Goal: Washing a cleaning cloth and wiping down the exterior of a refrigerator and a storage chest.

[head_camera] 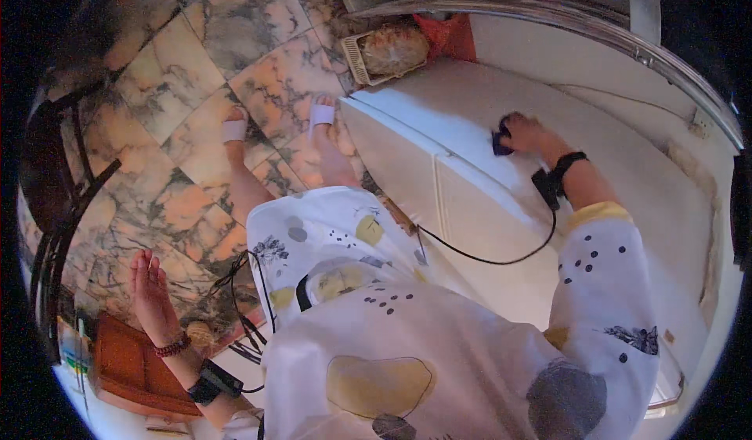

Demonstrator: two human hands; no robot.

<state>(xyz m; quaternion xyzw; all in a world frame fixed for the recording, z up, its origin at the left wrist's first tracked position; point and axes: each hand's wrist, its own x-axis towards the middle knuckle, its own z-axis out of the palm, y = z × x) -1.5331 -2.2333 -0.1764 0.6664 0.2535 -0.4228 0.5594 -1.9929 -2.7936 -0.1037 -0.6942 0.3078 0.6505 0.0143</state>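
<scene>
My right hand (526,137) is shut on a dark cloth (502,137), which rests against the pale top of a white appliance (464,96). The appliance looks like a refrigerator or freezer, with a long seam along its near edge. A black strap with a small device (549,187) is on my right wrist, and a black cable (499,262) hangs from it in a loop. My left hand (150,281) hangs low over the floor at the left, fingers extended, holding nothing. It wears a dark red bead bracelet (172,346) and, further up the forearm, another strapped device (214,381).
A plastic basket (354,58) with a clear bag (390,52) stands beyond the appliance, beside a red bag (452,35). A metal rail (529,10) curves overhead. A dark chair (53,170) and a reddish-brown wooden furniture piece (135,363) stand left on marble-patterned tiles (176,82).
</scene>
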